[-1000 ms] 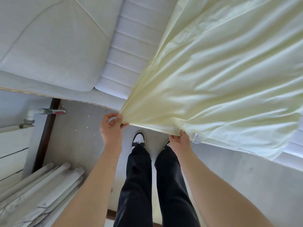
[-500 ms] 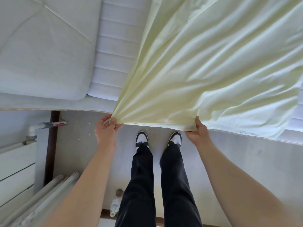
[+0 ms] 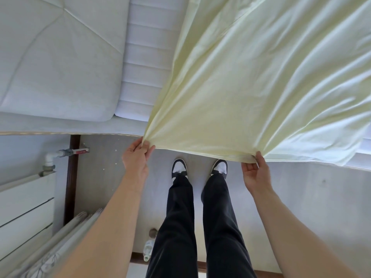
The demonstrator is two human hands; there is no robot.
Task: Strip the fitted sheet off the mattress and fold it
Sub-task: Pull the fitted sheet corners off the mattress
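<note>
Your fingers (image 3: 140, 146) pinch the sheet (image 3: 251, 87) hem: left hand (image 3: 135, 160) at the corner, right hand (image 3: 254, 173) further along. This spacing tensions the edge. The sheet hangs lifted over the mattress (image 3: 144, 63), likely ready for folding.

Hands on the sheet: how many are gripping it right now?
2. The left hand pinches the sheet at its corner; the right hand pinches the same near edge further right. Nothing hides either grip.
</note>
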